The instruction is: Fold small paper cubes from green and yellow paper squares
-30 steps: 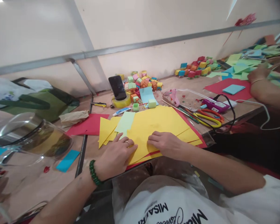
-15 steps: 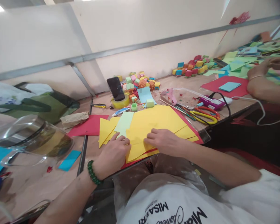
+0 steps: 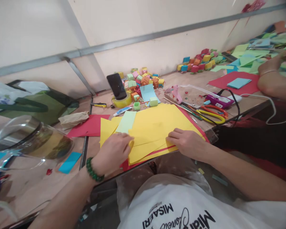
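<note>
Sheets of yellow paper [image 3: 154,124] lie stacked and overlapping at the table's front edge, with red paper [image 3: 125,165] showing beneath them. At the stack's left side my left hand [image 3: 114,148], with a green bead bracelet [image 3: 93,170] at the wrist, has its fingers closed on a yellow edge that curls up slightly. My right hand [image 3: 189,141] is at the front right of the stack, fingers bunched and pinching the yellow paper; its fingertips are partly hidden. A pale green strip of paper [image 3: 126,121] rests on the yellow sheets beyond my left hand.
Behind the paper stand a phone [image 3: 116,86] on a tape roll [image 3: 122,101] and a pile of small paper boxes [image 3: 145,79]. Scissors [image 3: 211,116] and a pink glue gun [image 3: 176,93] lie right. A glass pitcher [image 3: 50,140] stands left. A co-worker's arm [image 3: 274,79] reaches in.
My right hand has slid right along the front of the yellow paper. My left hand's fingers have curled in, and the yellow edge there has lifted a little. The view has shifted slightly.
</note>
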Motion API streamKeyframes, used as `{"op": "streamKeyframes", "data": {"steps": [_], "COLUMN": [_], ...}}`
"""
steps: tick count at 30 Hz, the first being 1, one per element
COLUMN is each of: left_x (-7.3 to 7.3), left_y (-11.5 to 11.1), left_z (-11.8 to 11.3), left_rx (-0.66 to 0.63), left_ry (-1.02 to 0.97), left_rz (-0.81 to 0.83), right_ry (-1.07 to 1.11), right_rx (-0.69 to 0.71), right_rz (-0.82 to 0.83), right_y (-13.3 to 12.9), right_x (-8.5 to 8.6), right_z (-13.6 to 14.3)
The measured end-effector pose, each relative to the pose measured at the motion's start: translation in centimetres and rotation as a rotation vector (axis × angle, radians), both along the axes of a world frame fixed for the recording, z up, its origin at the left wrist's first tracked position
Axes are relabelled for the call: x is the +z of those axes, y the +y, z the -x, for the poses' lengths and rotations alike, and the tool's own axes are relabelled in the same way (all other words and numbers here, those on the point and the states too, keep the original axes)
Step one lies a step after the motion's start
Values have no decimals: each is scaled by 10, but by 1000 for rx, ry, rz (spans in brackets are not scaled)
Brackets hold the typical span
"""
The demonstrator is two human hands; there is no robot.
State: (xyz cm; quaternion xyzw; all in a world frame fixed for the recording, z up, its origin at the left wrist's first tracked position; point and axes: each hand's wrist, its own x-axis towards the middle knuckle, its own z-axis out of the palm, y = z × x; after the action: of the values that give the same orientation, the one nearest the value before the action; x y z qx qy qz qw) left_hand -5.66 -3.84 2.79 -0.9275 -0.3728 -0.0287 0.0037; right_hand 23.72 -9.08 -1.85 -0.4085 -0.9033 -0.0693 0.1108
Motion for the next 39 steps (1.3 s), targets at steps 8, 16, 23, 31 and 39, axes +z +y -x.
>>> {"op": "streamKeyframes", "data": {"steps": [8, 16, 23, 31, 39], "left_x": [-5, -5, 1, -8, 4], "left_y": [30, 18, 5, 24, 35], "left_z": [-27, -23, -17, -16, -10], "left_rx": [196, 62, -123, 42, 252], "left_ry": [-86, -362, -683, -935, -1000], "left_rz": [105, -17, 45, 735, 993], "right_ry": [28, 191, 75, 37, 207], "right_rx": [-108, -52, 35, 209, 174], "right_rz": [-31, -323, -447, -527, -561], "right_y": [-4, 22, 48, 45, 50], "right_x": [2, 40, 47, 66, 39], "right_z": [11, 42, 63, 64, 45]}}
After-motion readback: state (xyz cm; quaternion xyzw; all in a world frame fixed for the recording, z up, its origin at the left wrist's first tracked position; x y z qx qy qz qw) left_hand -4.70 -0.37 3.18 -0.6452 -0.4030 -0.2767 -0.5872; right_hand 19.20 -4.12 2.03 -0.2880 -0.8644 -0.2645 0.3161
